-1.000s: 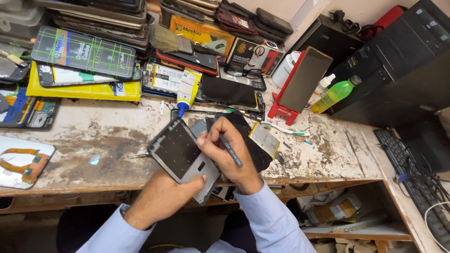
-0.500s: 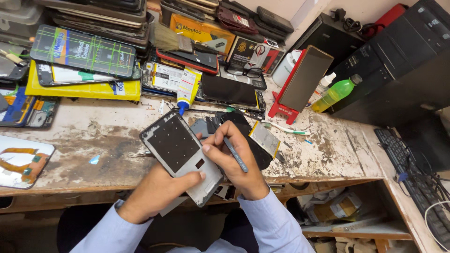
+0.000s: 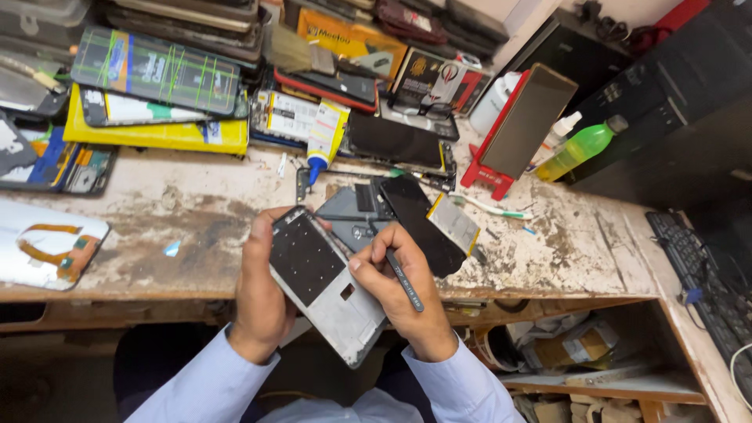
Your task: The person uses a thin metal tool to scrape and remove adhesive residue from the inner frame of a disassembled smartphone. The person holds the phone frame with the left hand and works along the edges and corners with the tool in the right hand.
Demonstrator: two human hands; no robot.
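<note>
A grey phone frame (image 3: 325, 286) with a black inner panel is held above the front edge of the worn workbench (image 3: 196, 219). My left hand (image 3: 262, 294) grips its left side from behind. My right hand (image 3: 403, 294) holds a thin dark tool (image 3: 403, 280) like a pen, with its fingertips touching the frame's right edge. A dark phone screen (image 3: 419, 223) and a flat battery (image 3: 453, 223) lie on the bench just beyond my right hand.
Stacks of phone panels and boxes (image 3: 157, 70) fill the back of the bench. A glue tube (image 3: 325, 141), a red stand with a panel (image 3: 521, 125), a green bottle (image 3: 580, 149), a white tray (image 3: 43, 247) at left, a keyboard (image 3: 705, 282) at right.
Both hands have turned the frame so it now slants down to the right, and shifted it slightly toward me. My right hand with the tool stays at its right edge.
</note>
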